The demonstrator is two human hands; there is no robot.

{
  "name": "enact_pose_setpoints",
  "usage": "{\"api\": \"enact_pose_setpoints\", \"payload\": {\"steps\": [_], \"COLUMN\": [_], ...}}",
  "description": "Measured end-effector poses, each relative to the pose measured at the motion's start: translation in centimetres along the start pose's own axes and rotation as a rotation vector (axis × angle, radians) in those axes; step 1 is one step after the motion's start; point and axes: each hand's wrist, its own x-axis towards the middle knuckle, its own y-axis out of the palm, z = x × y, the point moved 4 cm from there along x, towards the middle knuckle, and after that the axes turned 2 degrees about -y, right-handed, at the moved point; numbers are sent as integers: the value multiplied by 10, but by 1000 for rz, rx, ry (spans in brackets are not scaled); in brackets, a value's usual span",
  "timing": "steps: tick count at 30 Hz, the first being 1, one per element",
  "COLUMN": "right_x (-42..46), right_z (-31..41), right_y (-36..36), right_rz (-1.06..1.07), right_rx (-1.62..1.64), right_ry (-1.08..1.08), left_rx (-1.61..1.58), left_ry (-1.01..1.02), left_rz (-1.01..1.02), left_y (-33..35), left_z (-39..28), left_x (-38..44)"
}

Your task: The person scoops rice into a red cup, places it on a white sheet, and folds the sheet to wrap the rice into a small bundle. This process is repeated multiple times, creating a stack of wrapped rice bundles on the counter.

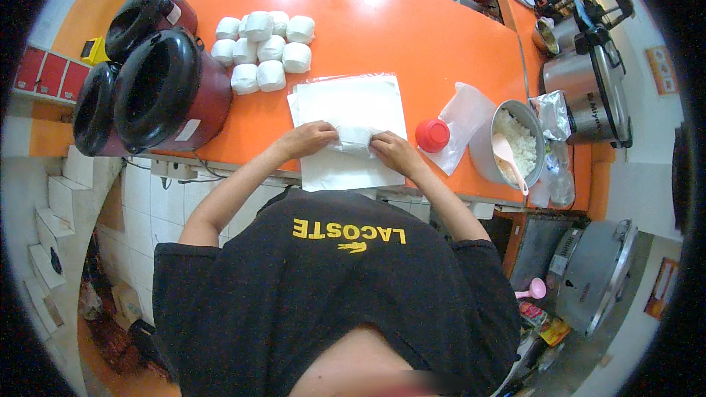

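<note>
My left hand [310, 138] and my right hand [395, 152] pinch the two sides of a white paper wrapper [353, 134], folded into a small bundle between them. What the bundle contains is hidden. It rests on a stack of white wrapping sheets [350, 99], with clear film showing at the far edge. To the right, a small red plastic bowl [432, 135] sits on a clear plastic bag [466, 113]. Beyond that stands a metal pot [481, 143] of cooked white rice [518, 140], a pale pink rice paddle [508, 159] lying in it.
Several white paper-wrapped bundles [271, 48] are grouped at the far left of the orange table [419, 38], one on top. Dark red containers with black lids [157, 88] crowd the left end. A steel Miyako pressure cooker [582, 91] stands right, near crumpled foil [551, 114].
</note>
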Motion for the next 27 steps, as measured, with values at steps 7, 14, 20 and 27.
{"api": "enact_pose_setpoints", "payload": {"steps": [7,14,20,27], "right_x": [-18,33,67,28], "right_z": [3,-18,-4,18], "right_y": [-1,-17,-1,8], "right_rz": [-45,147,130,-23], "right_rx": [-193,20,-556,-220], "right_ry": [-68,470,488,687], "left_rx": [-12,-293,231,127], "left_ry": [-20,-418,-547,-451], "left_rz": [-55,-112,214,341], "left_y": [18,1,-20,5], "left_z": [2,22,6,38], "left_x": [-18,21,74,70]}}
